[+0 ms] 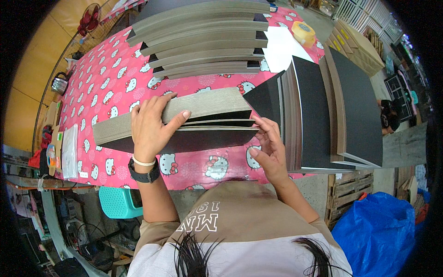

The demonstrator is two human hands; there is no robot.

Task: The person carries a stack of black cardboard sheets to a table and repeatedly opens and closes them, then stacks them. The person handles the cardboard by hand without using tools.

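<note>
Both hands point(150, 122) touch stacked boards point(212, 104); white lettering point(201, 223) crosses the shirt point(263, 207)

We rest our left hand point(154, 122) across a bundle of grey-edged black boards point(210, 104) on the pink cat-print desk point(110, 71), thumb and fingers spread. Our right hand point(271, 150) is at the bundle's right end, where the boards fan apart, its fingers point(269, 127) by their edges. Beyond, we see a tall pile of similar boards point(203, 45); black boards point(316, 120) stand on our right, with a white sheet point(280, 46) and a tape roll point(303, 33) past them. A teal stool point(117, 203) sits at lower left, a blue tarp point(376, 231) at lower right.
</note>
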